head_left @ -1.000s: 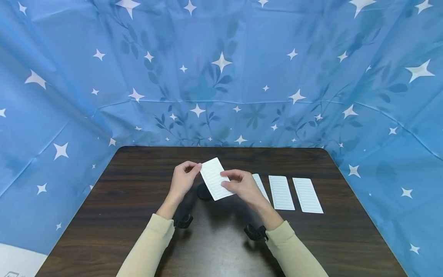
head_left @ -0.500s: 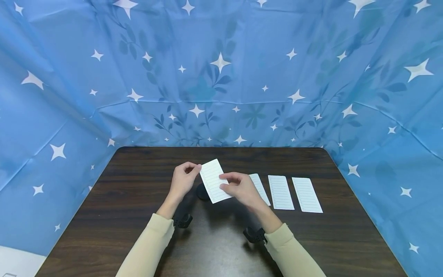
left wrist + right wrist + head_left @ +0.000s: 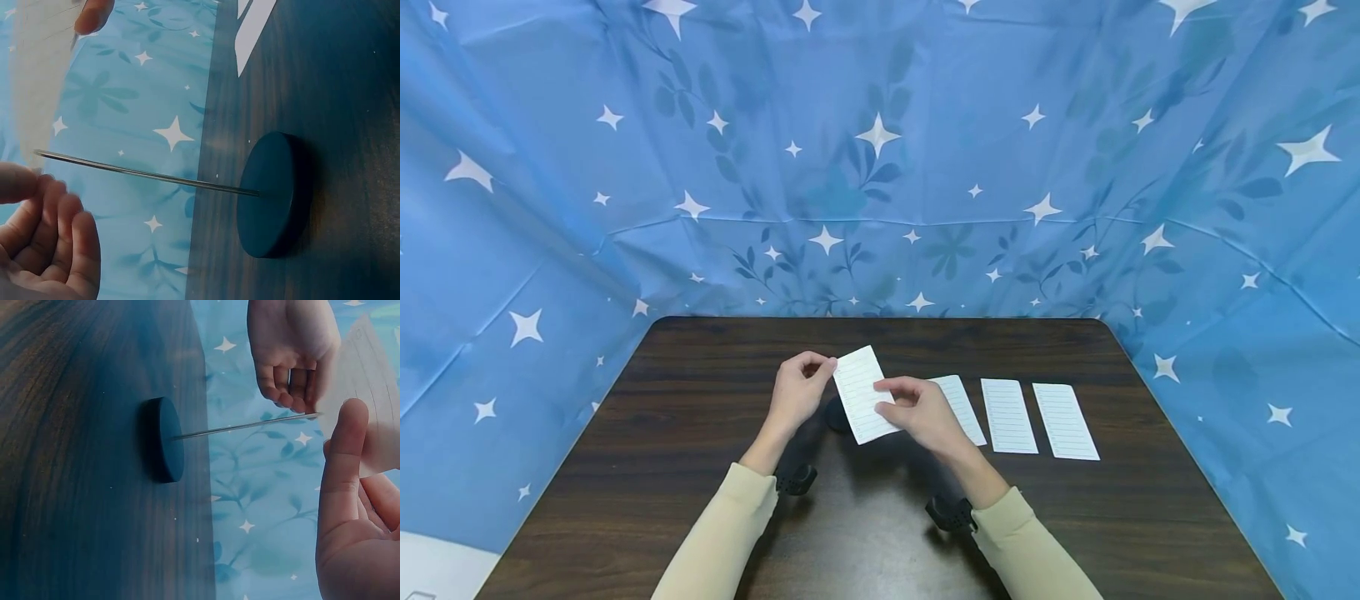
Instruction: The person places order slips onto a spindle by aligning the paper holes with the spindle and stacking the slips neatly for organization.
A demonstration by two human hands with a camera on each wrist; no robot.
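Both hands hold a white lined paper slip point(image 3: 859, 398) up over the table, tilted. My left hand point(image 3: 796, 390) pinches its upper left corner between thumb and forefinger, while my right hand point(image 3: 928, 415) pinches its right edge. Under the slip stands a receipt spike, its round black base point(image 3: 837, 415) partly hidden in the head view. In the left wrist view its thin metal rod point(image 3: 150, 176) rises from the base point(image 3: 269, 200), with the tip right at the slip's lower edge near my left fingertips. The right wrist view also shows the rod's tip point(image 3: 317, 415) at the slip.
To the right on the dark wooden table point(image 3: 625, 500) lie three lined slips in a row: a left one point(image 3: 961, 408) partly behind my right hand, a middle one point(image 3: 1009, 417) and a right one point(image 3: 1066, 422). A blue starry curtain point(image 3: 880, 183) hangs behind and at both sides.
The held slip's lower end and my right hand have come down slightly and a little to the left. My left hand stays nearly still, and more of the leftmost lying slip shows.
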